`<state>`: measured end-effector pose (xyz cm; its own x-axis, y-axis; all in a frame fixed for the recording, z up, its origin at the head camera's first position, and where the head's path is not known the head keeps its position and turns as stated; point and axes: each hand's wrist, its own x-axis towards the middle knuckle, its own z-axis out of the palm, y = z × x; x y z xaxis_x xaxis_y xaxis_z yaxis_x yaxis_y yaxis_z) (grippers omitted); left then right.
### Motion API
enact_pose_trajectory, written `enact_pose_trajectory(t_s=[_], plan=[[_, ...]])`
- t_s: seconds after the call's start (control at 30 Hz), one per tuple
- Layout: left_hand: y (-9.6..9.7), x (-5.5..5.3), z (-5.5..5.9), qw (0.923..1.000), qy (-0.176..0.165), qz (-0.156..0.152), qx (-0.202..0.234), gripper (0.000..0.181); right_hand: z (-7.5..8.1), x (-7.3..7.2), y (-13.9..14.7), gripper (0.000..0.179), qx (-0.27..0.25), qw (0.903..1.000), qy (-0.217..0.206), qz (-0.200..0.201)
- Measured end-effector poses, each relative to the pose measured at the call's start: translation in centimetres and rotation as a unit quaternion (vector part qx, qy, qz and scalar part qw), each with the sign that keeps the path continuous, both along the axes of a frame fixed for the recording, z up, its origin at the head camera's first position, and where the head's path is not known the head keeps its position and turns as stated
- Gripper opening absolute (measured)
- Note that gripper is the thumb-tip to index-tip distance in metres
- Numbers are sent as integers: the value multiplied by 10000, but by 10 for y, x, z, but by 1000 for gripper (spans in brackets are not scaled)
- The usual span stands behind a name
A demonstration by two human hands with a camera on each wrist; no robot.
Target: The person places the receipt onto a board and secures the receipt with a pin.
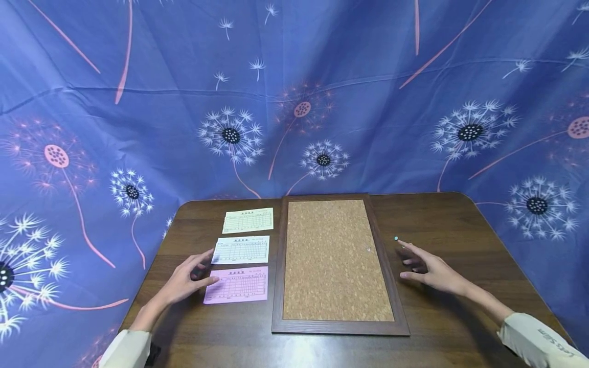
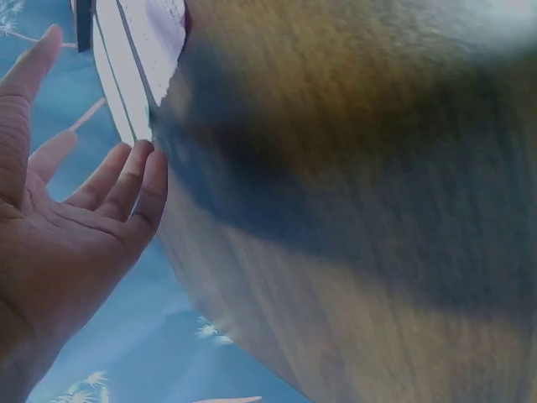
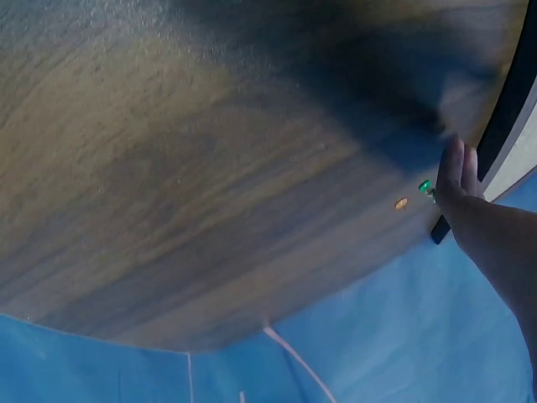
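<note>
My left hand (image 1: 186, 280) reaches over the left side of the table, thumb and fingers spread apart. Its thumb tip overlaps the edge of a pink printed slip (image 1: 236, 285), and its fingertips are right at the left edge of a white slip (image 1: 241, 250). Farther back lies a pale green slip (image 1: 248, 220). On the right, my right hand (image 1: 432, 271) hovers with its index finger extended to a small teal-headed thumbtack (image 1: 396, 238). The right wrist view shows a green thumbtack (image 3: 424, 185) and an orange thumbtack (image 3: 401, 203) beside that hand.
A corkboard (image 1: 336, 266) in a dark wooden frame lies between the hands, with a small pale spot (image 1: 368, 250) near its right side. The brown table (image 1: 221, 332) has rounded back corners. Behind it hangs a blue dandelion-print cloth (image 1: 276, 61).
</note>
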<state>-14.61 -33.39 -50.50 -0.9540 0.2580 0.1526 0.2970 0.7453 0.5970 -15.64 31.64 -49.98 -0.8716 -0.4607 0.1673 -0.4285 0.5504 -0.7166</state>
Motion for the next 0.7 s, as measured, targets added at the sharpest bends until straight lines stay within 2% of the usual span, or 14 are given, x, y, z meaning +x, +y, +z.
enact_pose_trajectory(t_s=[0.17,0.33,0.5,0.7], plan=[[-6,2,-5,9999,-119,-31,106,77,-5,-1,-3,74,-128,9996,-182,182],[-10,4,-7,9998,-201,-27,-19,78,-10,-4,-7,67,-216,9990,-207,330],[-11,6,-7,9993,-338,-47,-150,79,-16,-6,-10,63,-387,9971,-306,585],[-9,8,-6,9986,-518,-58,17,81,-24,-2,-12,64,-539,9947,-456,745]])
